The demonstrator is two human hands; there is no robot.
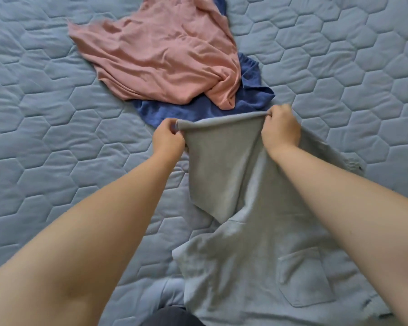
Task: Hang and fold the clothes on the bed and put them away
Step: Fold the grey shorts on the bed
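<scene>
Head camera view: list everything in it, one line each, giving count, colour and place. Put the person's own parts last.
grey garment: one, grey, on the near part of the bed, pocket showing, far edge lifted.
pink garment: one, pink, crumpled at far centre, lying on the blue one.
blue garment: one, dark blue, under the pink one, showing at its near and right sides.
bed cover: one, light blue, hexagon-quilted, beneath everything.
dark patch: one, dark, at the bottom edge; cannot tell what it is.
left hand: one, pinches the left end of the lifted edge.
right hand: one, grips the right end.
</scene>
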